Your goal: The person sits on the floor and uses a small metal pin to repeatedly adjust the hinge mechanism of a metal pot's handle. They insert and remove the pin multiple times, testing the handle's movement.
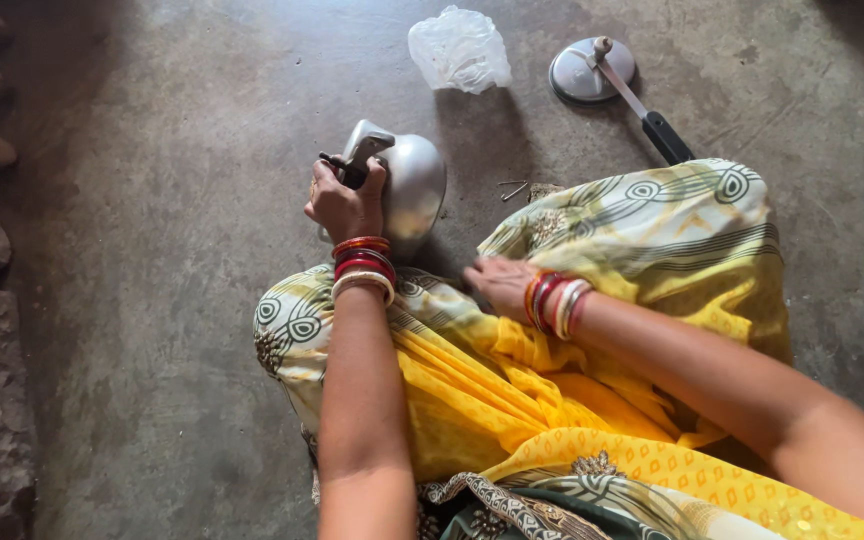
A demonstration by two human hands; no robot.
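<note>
Steel pot (pixel 414 185) tilted in left hand (pixel 347 205), right hand (pixel 500 285) beside.

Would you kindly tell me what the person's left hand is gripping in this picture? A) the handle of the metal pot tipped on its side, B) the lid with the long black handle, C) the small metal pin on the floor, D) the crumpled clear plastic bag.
A: the left hand closes around the handle of the metal pot, while the plastic bag, lid and pin lie untouched on the floor.
</note>
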